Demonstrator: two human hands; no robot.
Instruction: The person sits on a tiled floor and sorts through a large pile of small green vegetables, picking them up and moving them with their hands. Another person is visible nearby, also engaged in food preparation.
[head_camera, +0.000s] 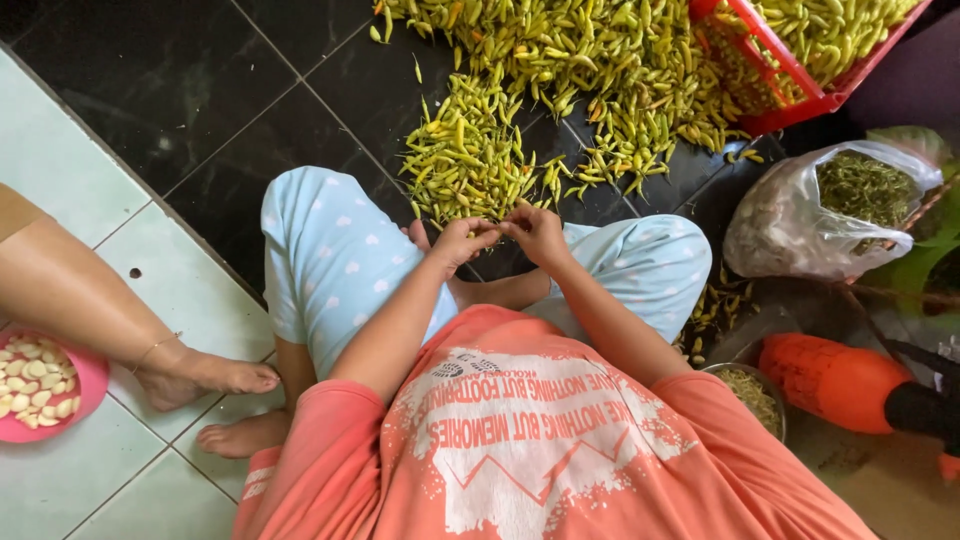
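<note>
Two hands meet over the lap: left hand and right hand, fingertips pinched together on something small, seemingly one slim green-yellow chilli pepper, mostly hidden between them. Just beyond the fingers spreads the heap of green and yellow chillies on the dark tiled floor. Risk, I'd say: juice on bare fingers stinging, or the pod slipping down between the knees.

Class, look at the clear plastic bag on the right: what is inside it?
The clear plastic bag holds a heap of small green stems, seen through its open mouth. Lower down, the crinkled, cloudy plastic hides how deep the heap goes.
</note>
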